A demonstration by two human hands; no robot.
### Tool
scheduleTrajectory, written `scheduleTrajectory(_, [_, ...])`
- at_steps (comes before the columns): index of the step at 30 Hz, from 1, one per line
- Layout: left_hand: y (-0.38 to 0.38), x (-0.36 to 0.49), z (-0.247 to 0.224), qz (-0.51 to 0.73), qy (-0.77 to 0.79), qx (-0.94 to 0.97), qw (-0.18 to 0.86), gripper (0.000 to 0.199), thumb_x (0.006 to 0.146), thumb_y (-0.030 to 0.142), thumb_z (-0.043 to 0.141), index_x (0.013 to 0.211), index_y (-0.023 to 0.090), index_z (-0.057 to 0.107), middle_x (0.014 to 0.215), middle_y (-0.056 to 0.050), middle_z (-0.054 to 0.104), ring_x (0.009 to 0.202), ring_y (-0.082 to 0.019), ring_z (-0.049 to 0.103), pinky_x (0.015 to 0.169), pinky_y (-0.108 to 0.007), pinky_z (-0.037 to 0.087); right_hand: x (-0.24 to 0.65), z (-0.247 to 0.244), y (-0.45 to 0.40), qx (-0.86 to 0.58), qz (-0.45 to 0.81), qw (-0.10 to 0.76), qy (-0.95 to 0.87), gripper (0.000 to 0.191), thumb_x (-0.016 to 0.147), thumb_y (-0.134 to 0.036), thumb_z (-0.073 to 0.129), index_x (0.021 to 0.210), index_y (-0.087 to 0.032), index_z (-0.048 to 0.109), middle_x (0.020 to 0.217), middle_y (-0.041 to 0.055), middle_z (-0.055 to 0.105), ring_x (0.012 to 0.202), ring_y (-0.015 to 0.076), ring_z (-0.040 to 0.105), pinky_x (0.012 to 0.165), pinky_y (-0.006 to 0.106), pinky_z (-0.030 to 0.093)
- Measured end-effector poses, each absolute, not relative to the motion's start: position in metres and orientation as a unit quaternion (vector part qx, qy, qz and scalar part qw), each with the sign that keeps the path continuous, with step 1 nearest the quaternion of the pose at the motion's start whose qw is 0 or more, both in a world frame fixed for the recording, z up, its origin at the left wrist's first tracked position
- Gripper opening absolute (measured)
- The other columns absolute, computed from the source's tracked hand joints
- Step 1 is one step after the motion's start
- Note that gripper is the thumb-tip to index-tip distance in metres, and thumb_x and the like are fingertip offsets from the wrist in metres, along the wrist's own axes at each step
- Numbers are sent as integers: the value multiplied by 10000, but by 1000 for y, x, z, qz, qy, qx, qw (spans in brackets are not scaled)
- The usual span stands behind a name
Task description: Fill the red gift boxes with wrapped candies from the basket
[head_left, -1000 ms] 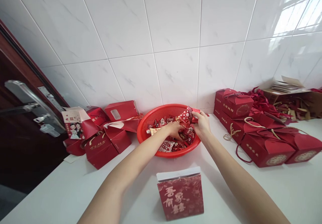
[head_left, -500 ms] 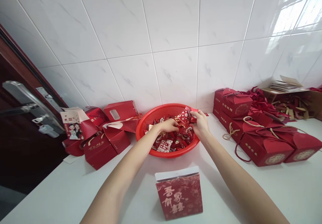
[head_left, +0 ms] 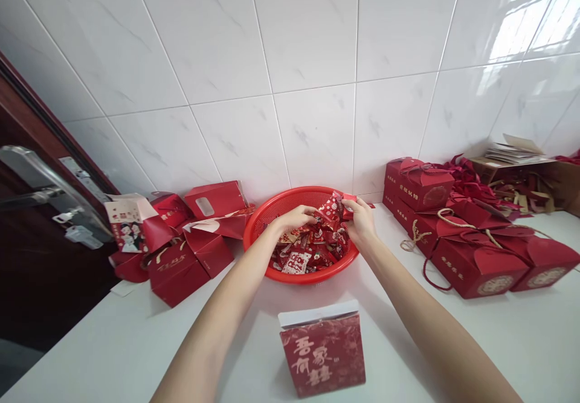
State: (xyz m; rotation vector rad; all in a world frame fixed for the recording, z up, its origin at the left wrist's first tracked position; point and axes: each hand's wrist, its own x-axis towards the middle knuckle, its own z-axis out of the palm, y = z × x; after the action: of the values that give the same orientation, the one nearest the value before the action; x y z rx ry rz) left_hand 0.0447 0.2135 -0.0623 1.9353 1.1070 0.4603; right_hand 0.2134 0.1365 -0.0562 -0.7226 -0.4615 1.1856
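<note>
A red plastic basket holds many wrapped candies, mostly red. Over its middle is my left hand, palm down, fingers bent together at the candies; whatever they may pinch is too small to make out. At the basket's right rim my right hand is closed on red candy packets, one with white dots beside its fingers. In front of the basket, between my forearms, a dark red box with pale characters stands upright, its white top edge showing.
Red boxes lie in a pile at the left, near a door handle. Closed red boxes with rope handles stand at the right. Behind them are red ribbons and a cardboard box. A tiled wall rises behind the basket.
My left hand has moved slightly up and back from deeper in the candies, uncovering more of them. My right hand stays at the right rim with its packets.
</note>
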Motion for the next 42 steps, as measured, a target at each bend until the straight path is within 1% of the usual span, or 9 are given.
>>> scheduleTrajectory(4, [213,43,-60,232,422,776,408,375,715,306,747,1061,166,713,1062,-68,715,991,-215,625,885,-330,488,213,-59,139,-327,536,747,-217,176,491,-162,713,579,-208,567,548,-62,605,530,109,524,493,231,431])
scheduleTrajectory(10, [200,40,-42,343,390,748,414,508,730,405,753,1154,155,631,816,-10,650,796,-158,598,771,-287,475,215,-62,141,-317,547,740,-230,200,462,-179,747,584,-203,589,550,-60,608,544,108,527,499,219,437])
scheduleTrajectory(17, [112,16,-19,511,339,693,380,403,770,401,751,1093,191,632,825,3,629,767,-118,573,715,-221,473,222,-40,126,-258,573,728,-272,249,486,-149,790,620,-193,586,605,-48,611,559,106,550,516,226,471])
scheduleTrajectory(20, [66,1,-11,528,324,691,372,418,795,408,748,1149,204,660,828,-5,626,726,-110,576,654,-206,482,226,-16,106,-218,574,723,-317,217,562,-155,796,671,-197,613,640,-42,624,580,110,559,531,235,489])
scheduleTrajectory(22, [42,-7,-3,540,307,694,365,436,790,417,759,1165,207,686,865,-34,660,773,-139,614,681,-234,519,230,2,87,-206,563,721,-347,194,615,-162,789,706,-203,623,664,-40,631,592,112,572,548,243,500])
scheduleTrajectory(28, [8,-9,12,457,261,768,366,216,824,348,735,970,194,773,953,-93,715,880,-222,664,791,-355,576,249,33,29,-230,555,678,-422,239,681,-154,818,842,-222,655,738,-20,655,705,178,672,578,276,519])
scheduleTrajectory(32, [-1,4,6,473,281,771,322,224,828,317,739,1028,218,760,983,-70,699,890,-199,664,808,-326,574,251,35,4,-264,549,577,-545,296,608,-164,882,828,-195,687,704,-7,654,544,122,572,463,229,451])
scheduleTrajectory(36, [-3,13,-2,497,314,749,307,362,819,323,757,1159,228,677,924,-36,691,880,-175,671,797,-296,586,241,33,-4,-272,511,524,-625,208,653,-191,870,769,-175,698,675,-2,649,540,101,527,453,211,427])
scheduleTrajectory(42, [-3,18,-4,539,324,731,265,282,795,305,779,1005,214,614,879,-10,657,847,-154,666,774,-270,575,234,29,1,-273,509,525,-625,200,657,-202,872,766,-163,708,711,11,678,589,122,577,515,235,484])
